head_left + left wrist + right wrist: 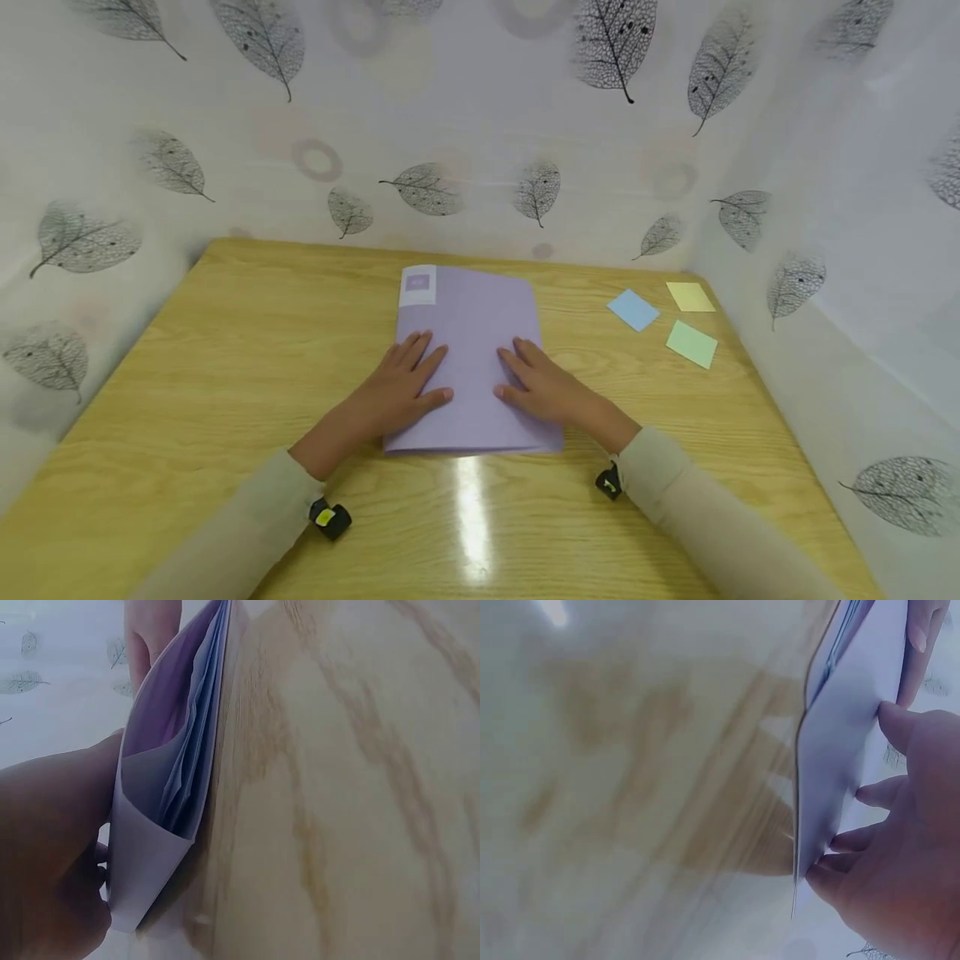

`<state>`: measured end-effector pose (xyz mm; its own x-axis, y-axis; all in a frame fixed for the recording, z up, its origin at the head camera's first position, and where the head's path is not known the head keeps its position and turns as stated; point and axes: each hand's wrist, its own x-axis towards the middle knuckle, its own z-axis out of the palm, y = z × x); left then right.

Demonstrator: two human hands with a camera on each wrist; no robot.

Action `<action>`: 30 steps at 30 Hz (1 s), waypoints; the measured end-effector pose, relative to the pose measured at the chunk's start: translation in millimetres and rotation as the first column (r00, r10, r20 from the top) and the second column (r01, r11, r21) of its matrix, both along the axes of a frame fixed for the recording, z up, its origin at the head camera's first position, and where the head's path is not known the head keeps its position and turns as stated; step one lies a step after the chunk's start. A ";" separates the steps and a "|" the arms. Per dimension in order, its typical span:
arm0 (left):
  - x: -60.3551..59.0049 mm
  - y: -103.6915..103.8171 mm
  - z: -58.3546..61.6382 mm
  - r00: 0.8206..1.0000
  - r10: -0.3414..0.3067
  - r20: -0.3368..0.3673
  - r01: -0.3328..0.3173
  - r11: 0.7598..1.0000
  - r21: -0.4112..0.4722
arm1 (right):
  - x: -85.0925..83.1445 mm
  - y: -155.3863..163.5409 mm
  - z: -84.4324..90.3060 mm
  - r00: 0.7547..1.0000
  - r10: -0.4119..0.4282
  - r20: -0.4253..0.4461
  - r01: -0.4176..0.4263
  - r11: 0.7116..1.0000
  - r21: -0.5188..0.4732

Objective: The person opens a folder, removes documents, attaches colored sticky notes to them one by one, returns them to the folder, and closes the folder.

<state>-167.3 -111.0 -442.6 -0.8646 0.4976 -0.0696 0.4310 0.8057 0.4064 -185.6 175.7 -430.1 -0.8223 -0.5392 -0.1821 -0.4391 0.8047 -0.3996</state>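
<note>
A closed lilac folder with a white label at its top left corner lies flat in the middle of the wooden table. My left hand rests flat on its lower left part, fingers straight. My right hand rests flat on its lower right part. In the left wrist view the folder shows its lilac cover and several inner sheets edge-on, with my left hand against it. The right wrist view shows the folder edge-on with my right hand on its cover.
Three sticky notes lie at the table's back right: a blue one, a yellow one and a green one. Leaf-patterned white walls close in the back and both sides.
</note>
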 end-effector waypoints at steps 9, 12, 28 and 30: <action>8.7 3.2 9.0 0.999 -0.016 -0.046 0.018 0.999 0.043 | 3.3 -4.2 1.7 0.999 -0.005 -0.041 0.007 0.999 0.051; 17.2 7.4 12.1 0.997 -0.056 -0.057 0.061 0.995 0.085 | 3.4 -4.4 1.5 0.999 -0.004 -0.048 0.006 0.998 0.056; 42.1 18.6 6.8 0.982 -0.159 -0.103 0.155 0.987 -0.047 | 6.0 -4.0 7.2 0.999 -0.015 -0.039 0.017 0.999 0.037; 42.4 18.4 6.4 0.980 -0.164 -0.114 0.158 0.986 -0.056 | 6.1 -3.2 7.4 0.999 -0.016 -0.034 0.017 1.000 0.025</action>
